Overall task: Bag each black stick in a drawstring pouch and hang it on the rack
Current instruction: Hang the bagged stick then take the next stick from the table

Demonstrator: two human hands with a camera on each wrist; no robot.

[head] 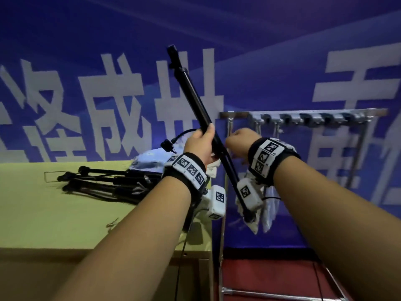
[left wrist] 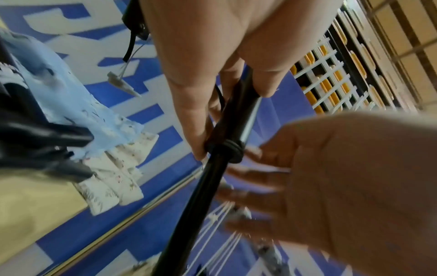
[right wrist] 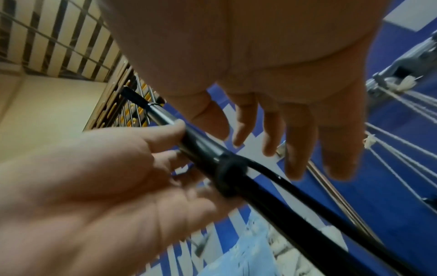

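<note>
Stick in hand: 1 black stick (head: 196, 105) is held up in the air, tilted, its top end far and to the left, its lower end near and to the right, just in front of the pouches that hang on the rack. A thin black cord runs beside its lower half.
Left hand: the left hand (head: 200, 146) grasps the stick near its middle, fingers and thumb curled around the shaft; I judge this keeps the lower end free for a pouch.
Right hand: the right hand (head: 238, 142) is just to the right of the stick, fingers straight and relaxed, holding nothing; probably it is moving to steady the shaft or to take a pouch.
Other sticks: a pile of black sticks (head: 104, 181) lies on the yellow table (head: 43, 213) at the left, not yet bagged.
Spare pouches: light fabric pouches (head: 149, 158) lie at the far right corner of the table, beside the pile.
Rack: the metal rack (head: 303, 115) stands to the right against the blue wall; bagged pouches (head: 268, 216) hang from its pegs by white strings.
</note>
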